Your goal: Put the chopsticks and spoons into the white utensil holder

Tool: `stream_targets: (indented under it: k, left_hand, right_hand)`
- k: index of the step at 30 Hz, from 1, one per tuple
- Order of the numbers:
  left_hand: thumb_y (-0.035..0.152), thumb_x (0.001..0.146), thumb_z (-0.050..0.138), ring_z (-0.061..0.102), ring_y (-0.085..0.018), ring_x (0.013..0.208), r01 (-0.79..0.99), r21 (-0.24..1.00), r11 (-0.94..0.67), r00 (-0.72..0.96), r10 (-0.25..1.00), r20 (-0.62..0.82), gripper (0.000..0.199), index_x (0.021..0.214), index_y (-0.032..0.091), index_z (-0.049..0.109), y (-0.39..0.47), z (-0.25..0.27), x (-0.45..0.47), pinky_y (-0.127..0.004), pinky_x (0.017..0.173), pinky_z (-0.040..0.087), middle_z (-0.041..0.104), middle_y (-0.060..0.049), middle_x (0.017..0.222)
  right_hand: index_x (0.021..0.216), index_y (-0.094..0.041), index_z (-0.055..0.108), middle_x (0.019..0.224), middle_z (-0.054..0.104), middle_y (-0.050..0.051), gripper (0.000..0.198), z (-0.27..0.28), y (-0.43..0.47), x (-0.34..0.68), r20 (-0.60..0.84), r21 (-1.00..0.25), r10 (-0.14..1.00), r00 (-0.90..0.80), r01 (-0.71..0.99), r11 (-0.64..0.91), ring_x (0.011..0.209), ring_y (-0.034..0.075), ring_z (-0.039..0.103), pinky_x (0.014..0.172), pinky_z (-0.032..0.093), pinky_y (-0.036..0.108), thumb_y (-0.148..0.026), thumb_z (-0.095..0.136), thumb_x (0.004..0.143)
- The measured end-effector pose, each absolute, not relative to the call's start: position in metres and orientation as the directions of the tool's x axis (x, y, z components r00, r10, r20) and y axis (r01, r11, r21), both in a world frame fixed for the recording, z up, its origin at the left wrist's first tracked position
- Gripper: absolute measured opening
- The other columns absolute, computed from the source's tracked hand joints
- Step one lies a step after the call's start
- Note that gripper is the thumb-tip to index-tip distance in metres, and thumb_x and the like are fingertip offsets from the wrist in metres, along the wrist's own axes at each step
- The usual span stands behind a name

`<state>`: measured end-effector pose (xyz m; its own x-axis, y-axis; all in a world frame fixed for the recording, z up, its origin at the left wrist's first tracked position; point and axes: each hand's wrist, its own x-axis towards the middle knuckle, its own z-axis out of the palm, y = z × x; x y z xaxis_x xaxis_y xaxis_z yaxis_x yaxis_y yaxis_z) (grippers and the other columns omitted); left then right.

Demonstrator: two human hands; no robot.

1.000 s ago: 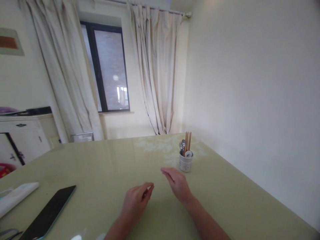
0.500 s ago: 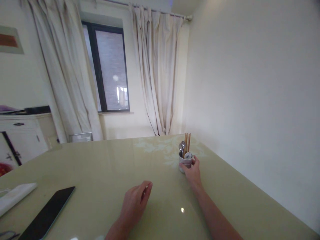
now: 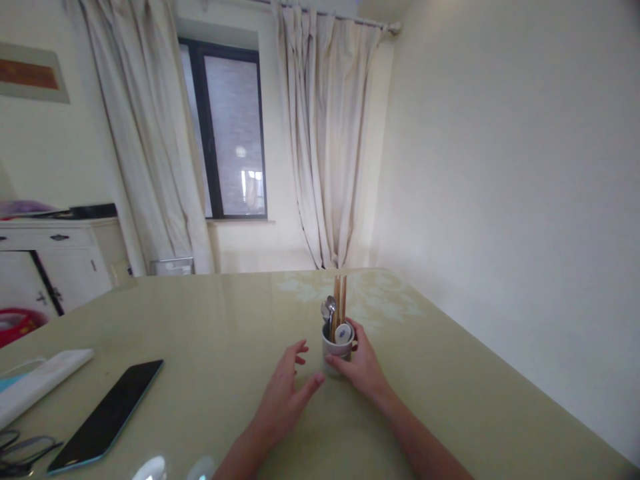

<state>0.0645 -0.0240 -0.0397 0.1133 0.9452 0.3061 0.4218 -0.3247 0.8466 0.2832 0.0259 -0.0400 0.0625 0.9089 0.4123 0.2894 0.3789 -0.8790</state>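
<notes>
My right hand (image 3: 361, 361) is wrapped round the right side of a pale mug (image 3: 330, 349), thumb across its front. Standing in the mug are wooden chopsticks (image 3: 343, 300), metal spoons (image 3: 330, 305) and a white ceramic piece with a small blue mark (image 3: 343, 334), probably a ceramic spoon. The mug is upright; whether its base touches the table I cannot tell. Just left of it, my left hand (image 3: 290, 389) is open, thumb and fingers spread towards the mug, holding nothing.
The glossy greenish table (image 3: 215, 333) reaches to the wall on the right. At the left lie a dark tablet (image 3: 107, 413), a white box-like item (image 3: 55, 380) and glasses or a cable (image 3: 30, 450). Behind are a white cabinet (image 3: 75, 267), a red basin (image 3: 23, 323) and curtains (image 3: 330, 147).
My right hand has brought the mug with its utensils left and nearer to me. My left hand has opened from a loosely curled shape and moved slightly towards the mug. The view has shifted a little.
</notes>
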Motion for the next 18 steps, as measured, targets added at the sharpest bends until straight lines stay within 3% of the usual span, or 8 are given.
stream_targets:
  k: [8, 12, 18]
  left_hand:
    - [0.074, 0.096, 0.055, 0.06, -0.033, 0.138, 0.088, 0.95, -0.299, 0.063, 0.954, 0.294, 0.079, 0.154, 0.021, 0.046, -0.023, -0.03, 0.063, -0.048, 0.112, 0.05, 0.061, -0.019, 0.15]
    - [0.082, 0.093, 0.05, 0.059, -0.032, 0.14, -0.007, 0.961, -0.278, -0.029, 0.96, 0.277, 0.079, 0.147, 0.024, 0.055, -0.018, -0.024, 0.056, -0.046, 0.117, 0.047, 0.063, -0.014, 0.151]
    - [0.08, 0.093, 0.053, 0.064, -0.032, 0.134, -0.208, 0.949, -0.238, -0.137, 0.967, 0.213, 0.077, 0.134, 0.016, 0.068, -0.013, 0.0, 0.044, -0.048, 0.116, 0.047, 0.072, -0.016, 0.142]
  right_hand:
    - [0.138, -0.02, 0.056, 0.13, 0.07, 0.013, 0.088, -0.021, -0.008, 0.257, 0.401, -0.89, 0.879, -0.257, 0.117, 0.44, 0.117, 0.036, 0.068, 0.1, 0.055, 0.048, -0.036, 0.099, 0.063]
    - [0.13, -0.02, 0.062, 0.122, 0.071, 0.01, 0.085, -0.019, -0.017, 0.253, 0.38, -0.896, 0.85, -0.364, 0.081, 0.436, 0.11, 0.033, 0.068, 0.096, 0.055, 0.044, -0.039, 0.103, 0.059]
    - [0.132, -0.021, 0.065, 0.124, 0.071, 0.009, 0.095, -0.015, -0.03, 0.249, 0.373, -0.888, 0.78, -0.503, 0.052, 0.458, 0.11, 0.032, 0.068, 0.095, 0.056, 0.041, -0.046, 0.107, 0.05]
